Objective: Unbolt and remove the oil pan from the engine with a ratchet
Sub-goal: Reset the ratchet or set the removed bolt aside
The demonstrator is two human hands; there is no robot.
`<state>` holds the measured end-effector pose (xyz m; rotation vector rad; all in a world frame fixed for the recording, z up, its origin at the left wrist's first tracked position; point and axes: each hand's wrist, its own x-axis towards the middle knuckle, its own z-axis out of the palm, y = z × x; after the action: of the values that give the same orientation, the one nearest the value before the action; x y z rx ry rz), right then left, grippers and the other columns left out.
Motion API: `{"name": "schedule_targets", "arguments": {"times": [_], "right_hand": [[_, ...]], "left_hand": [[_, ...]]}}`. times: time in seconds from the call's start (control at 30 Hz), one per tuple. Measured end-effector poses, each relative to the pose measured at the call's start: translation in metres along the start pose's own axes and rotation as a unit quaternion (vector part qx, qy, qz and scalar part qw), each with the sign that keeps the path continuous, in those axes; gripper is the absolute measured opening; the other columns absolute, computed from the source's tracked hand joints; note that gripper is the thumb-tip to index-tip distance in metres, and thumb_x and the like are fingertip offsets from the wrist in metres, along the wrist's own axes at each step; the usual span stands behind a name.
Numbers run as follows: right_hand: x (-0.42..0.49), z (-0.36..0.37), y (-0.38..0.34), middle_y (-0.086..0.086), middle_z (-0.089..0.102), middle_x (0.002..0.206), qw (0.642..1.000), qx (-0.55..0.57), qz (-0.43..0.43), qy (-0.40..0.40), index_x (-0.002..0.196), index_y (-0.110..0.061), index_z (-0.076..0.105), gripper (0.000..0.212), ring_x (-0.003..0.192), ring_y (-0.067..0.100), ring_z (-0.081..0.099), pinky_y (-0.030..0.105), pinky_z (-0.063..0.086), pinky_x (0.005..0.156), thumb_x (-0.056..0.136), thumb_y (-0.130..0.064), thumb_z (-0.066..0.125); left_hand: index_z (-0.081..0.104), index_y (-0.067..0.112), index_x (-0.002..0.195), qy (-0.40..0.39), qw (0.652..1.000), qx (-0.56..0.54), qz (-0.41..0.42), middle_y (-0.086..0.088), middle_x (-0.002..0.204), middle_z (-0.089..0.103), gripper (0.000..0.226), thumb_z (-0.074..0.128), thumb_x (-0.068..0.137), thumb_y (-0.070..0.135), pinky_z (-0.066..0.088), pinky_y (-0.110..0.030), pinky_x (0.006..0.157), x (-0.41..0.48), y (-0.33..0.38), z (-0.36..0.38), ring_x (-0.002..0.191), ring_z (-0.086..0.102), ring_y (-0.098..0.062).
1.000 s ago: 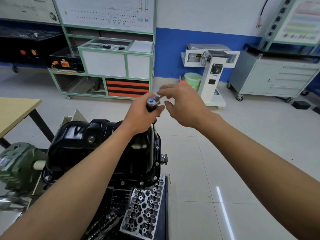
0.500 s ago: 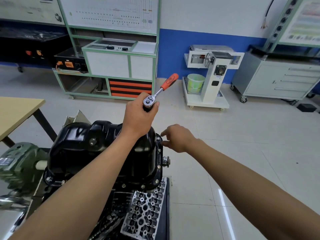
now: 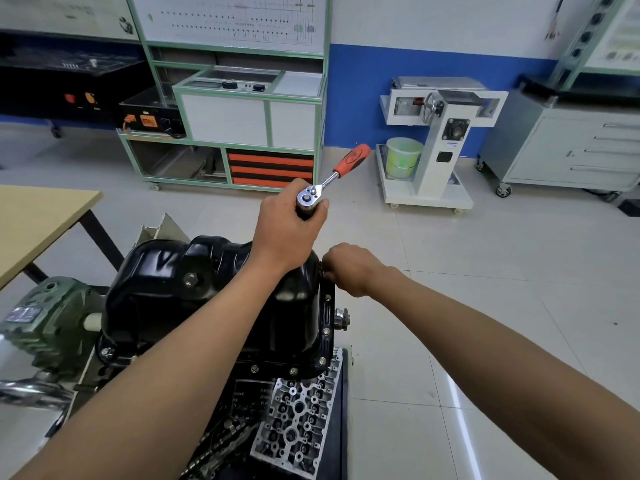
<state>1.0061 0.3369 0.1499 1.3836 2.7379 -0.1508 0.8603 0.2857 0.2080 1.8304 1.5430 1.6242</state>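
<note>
Oil pan (image 3: 166,271) beneath left hand (image 3: 287,230) (gripping ratchet (image 3: 349,161)), right hand (image 3: 349,270) at rim.

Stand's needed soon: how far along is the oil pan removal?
Done: little; the oil pan sits on the engine, bolts showing along its flange. In hand: left hand grips the ratchet; right hand touches the flange's far corner. Left: those bolts, then lifting off.
</note>
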Motion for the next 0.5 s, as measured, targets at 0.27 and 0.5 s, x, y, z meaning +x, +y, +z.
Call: {"name": "schedule_targets", "arguments": {"times": [0.27,0.5], "right_hand": [[0.001,0.001,0.007,0.0,0.045,0.098,0.993,0.088,-0.069,-0.028,0.098,-0.012,0.061,0.016,0.086,0.024,0.049,0.031,0.038,0.072,0.093,0.001,0.052],[-0.003,-0.001,0.008,0.005,0.059,0.108,0.999,0.049,-0.025,0.001,0.113,-0.018,0.073,0.025,0.099,0.026,0.056,0.037,0.048,0.078,0.094,-0.032,0.067]], "left_hand": [[0.055,0.006,0.081,-0.006,1.0,0.013,-0.005,-0.016,0.062,0.056,0.022,0.068,0.094,0.018,0.042,-0.047,0.056,0.0,0.001,-0.002,0.058,0.047,-0.034],[0.047,0.024,0.073,-0.007,1.0,0.019,-0.009,-0.012,0.059,0.054,0.03,0.068,0.094,0.017,0.038,-0.041,0.053,0.0,0.005,-0.002,0.054,0.043,-0.027]]}}
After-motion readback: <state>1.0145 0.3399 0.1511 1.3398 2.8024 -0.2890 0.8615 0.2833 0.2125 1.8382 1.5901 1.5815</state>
